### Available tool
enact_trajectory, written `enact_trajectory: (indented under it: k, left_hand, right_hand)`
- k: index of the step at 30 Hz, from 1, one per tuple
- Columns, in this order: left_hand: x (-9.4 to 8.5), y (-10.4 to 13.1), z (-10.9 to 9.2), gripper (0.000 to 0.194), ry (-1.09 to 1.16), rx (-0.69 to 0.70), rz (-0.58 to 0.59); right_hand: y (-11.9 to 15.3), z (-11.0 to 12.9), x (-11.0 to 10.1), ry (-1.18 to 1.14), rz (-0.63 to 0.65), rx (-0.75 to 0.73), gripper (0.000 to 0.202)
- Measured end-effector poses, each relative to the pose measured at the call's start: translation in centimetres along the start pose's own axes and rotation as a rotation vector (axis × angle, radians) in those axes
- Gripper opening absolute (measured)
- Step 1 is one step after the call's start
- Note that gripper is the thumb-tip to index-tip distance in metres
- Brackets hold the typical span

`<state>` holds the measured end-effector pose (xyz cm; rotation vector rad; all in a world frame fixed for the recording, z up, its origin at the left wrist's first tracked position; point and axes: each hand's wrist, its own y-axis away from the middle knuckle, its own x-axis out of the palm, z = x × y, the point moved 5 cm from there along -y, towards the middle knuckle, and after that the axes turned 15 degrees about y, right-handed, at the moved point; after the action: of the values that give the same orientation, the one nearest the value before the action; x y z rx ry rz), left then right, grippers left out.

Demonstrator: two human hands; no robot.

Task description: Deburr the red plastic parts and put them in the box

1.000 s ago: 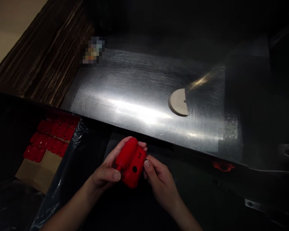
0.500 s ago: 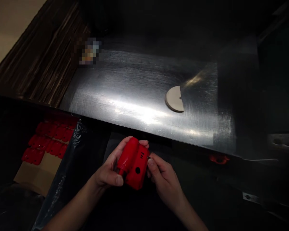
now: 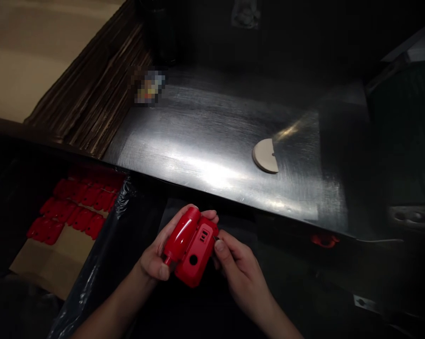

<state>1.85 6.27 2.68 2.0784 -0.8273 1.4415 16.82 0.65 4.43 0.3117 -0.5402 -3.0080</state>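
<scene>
Below the near edge of the metal table (image 3: 205, 141), the left hand (image 3: 156, 256) is wrapped around a red housing (image 3: 191, 247), fingers curled over its rounded top and thumb pressed on its lower end. The housing is held in the air, tilted, its flat face with a round hole and a small slot turned up. The right hand (image 3: 239, 270) meets the housing's right edge, thumb and forefinger pinched together on something too small to make out. Left of the grip, lower down, rows of red parts (image 3: 74, 205) lie on cardboard (image 3: 57, 263), with black plastic film (image 3: 110, 245) between them and the hands. Beyond the grip, up and to the right on the table, lies a pale half-disc (image 3: 265, 155).
</scene>
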Motion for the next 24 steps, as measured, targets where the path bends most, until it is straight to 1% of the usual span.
enact_trajectory:
  k: [4,6,7,8,9,10,12,13,14,15,16,17,18,20,22,24]
  left_hand:
    - [-0.4,0.3,-0.2,0.085,0.092,0.006,-0.053]
    - [-0.7,0.4,-0.5,0.086,0.109,0.025,-0.067]
    - [-1.0,0.4,-0.7,0.087,0.113,0.039,-0.075]
    - [-1.2,0.5,-1.0,0.087,0.118,0.052,-0.090]
    - [-1.5,0.6,-1.2,0.086,0.124,0.066,-0.109]
    - [-1.9,0.7,-1.5,0.084,0.129,0.077,-0.131]
    - [-2.4,0.9,-1.9,0.079,0.128,0.090,-0.175]
    - [-2.5,0.9,-2.0,0.077,0.118,0.091,-0.198]
    - [-2.6,1.0,-2.1,0.075,0.102,0.092,-0.220]
    - [-2.6,0.9,-2.2,0.074,0.077,0.093,-0.239]
    - [-2.5,0.8,-2.2,0.074,0.045,0.098,-0.255]
    - [-2.3,0.7,-2.3,0.075,0.005,0.109,-0.265]
    - [-2.0,0.5,-2.3,0.078,-0.044,0.124,-0.267]
    - [-1.3,0.1,-2.4,0.085,-0.152,0.163,-0.240]
    - [-0.6,-0.2,-2.4,0.092,-0.231,0.197,-0.184]
    - [-0.1,-0.4,-2.4,0.097,-0.279,0.215,-0.113]
  right_hand:
    - [-0.1,0.6,1.0,0.008,0.030,0.009,0.049]
    - [-0.2,0.7,0.7,0.053,0.030,0.011,0.048]
    - [-0.3,0.8,0.0,0.099,0.013,0.007,0.047]
    - [-0.4,0.8,-1.2,0.161,-0.031,0.008,0.046]
    - [-0.5,0.9,-2.9,0.238,-0.099,0.014,0.046]
    - [-0.7,1.0,-5.1,0.329,-0.194,0.030,0.045]
    - [-1.4,1.2,-10.6,0.558,-0.424,0.111,0.042]
    - [-1.8,1.4,-13.5,0.695,-0.543,0.177,0.040]
    - [-2.5,1.6,-16.2,0.853,-0.631,0.244,0.038]
    - [-3.2,2.0,-18.6,1.012,-0.708,0.281,0.042]
    - [-4.2,2.3,-20.6,1.100,-0.756,0.299,0.045]
    - [-5.1,2.5,-22.1,1.164,-0.776,0.307,0.049]
    - [-6.1,2.5,-23.2,1.204,-0.779,0.305,0.051]
    - [-7.9,2.3,-24.3,1.249,-0.742,0.296,0.053]
    - [-9.2,1.8,-24.5,1.298,-0.709,0.279,0.053]
    - [-9.8,1.3,-24.5,1.349,-0.718,0.248,0.051]
